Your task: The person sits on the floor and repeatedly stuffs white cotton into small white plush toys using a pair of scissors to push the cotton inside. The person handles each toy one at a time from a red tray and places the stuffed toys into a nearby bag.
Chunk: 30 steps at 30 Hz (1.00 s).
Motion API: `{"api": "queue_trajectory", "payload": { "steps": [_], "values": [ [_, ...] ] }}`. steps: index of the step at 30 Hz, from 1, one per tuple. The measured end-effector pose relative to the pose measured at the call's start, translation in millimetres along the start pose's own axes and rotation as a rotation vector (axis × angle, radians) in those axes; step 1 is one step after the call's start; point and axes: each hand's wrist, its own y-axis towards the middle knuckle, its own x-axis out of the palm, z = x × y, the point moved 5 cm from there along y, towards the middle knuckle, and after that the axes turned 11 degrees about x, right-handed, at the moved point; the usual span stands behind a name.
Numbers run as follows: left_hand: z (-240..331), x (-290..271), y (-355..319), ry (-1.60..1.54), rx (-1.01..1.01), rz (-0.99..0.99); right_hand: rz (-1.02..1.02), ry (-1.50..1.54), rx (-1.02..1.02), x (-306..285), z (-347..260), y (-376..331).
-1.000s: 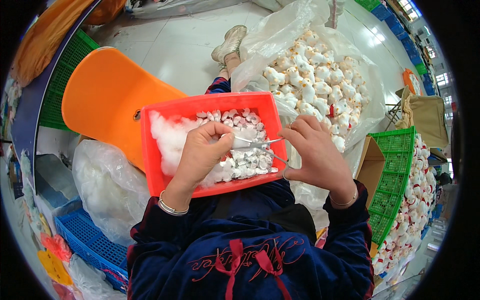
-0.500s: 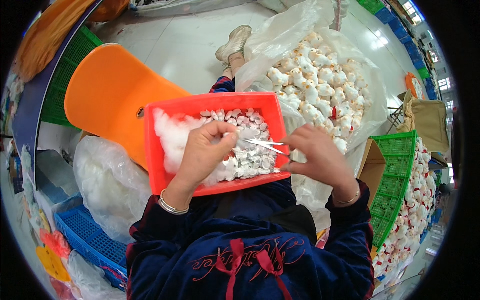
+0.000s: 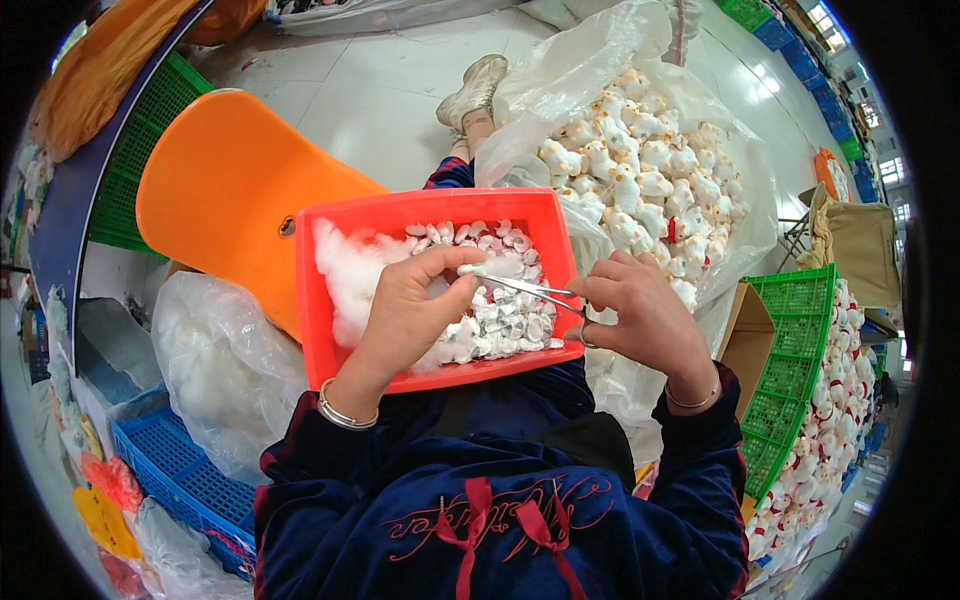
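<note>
Over a red plastic tub (image 3: 434, 203) on my lap, my left hand (image 3: 405, 308) pinches a small white fabric piece (image 3: 470, 269) between thumb and fingertips. My right hand (image 3: 645, 315) grips silver scissor-handled forceps (image 3: 527, 287) by the finger rings. Their tips reach the small piece, with a wisp of white fluff beside them. Inside the tub, fluffy white stuffing (image 3: 352, 272) lies on the left. Many small white-and-grey pieces (image 3: 505, 325) cover the right part.
An orange chair (image 3: 225, 190) stands at the left, above a clear bag of stuffing (image 3: 215, 365) and a blue crate (image 3: 190, 480). At the right lies a clear plastic bag (image 3: 755, 215) of white plush toys (image 3: 635, 175). A green crate (image 3: 800, 370) stands beyond a cardboard box (image 3: 750, 325).
The forceps, spread apart half a second ago, are now nearly closed, with their tips at the small white piece. My right hand has turned slightly, while my left keeps its pinch.
</note>
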Motion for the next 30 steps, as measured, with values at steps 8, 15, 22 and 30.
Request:
{"api": "queue_trajectory", "payload": {
  "steps": [8, 15, 22, 30],
  "values": [
    [-7.0, -2.3, -1.2, -0.349, -0.189, -0.052, -0.008, 0.017, 0.0, 2.7, -5.5, -1.4],
    [-6.2, -8.7, 3.8, -0.185, -0.233, -0.014, 0.004, 0.003, -0.044, -3.8, -6.1, -2.5],
    [12.3, -7.0, 16.9, 0.012, -0.08, -0.221, -0.05, 0.018, -0.028, -7.3, -6.7, -1.7],
    [0.3, -1.4, 14.0, 0.002, -0.093, -0.224, -0.146, 0.034, 0.058, -1.4, -4.2, -1.7]
  ]
}}
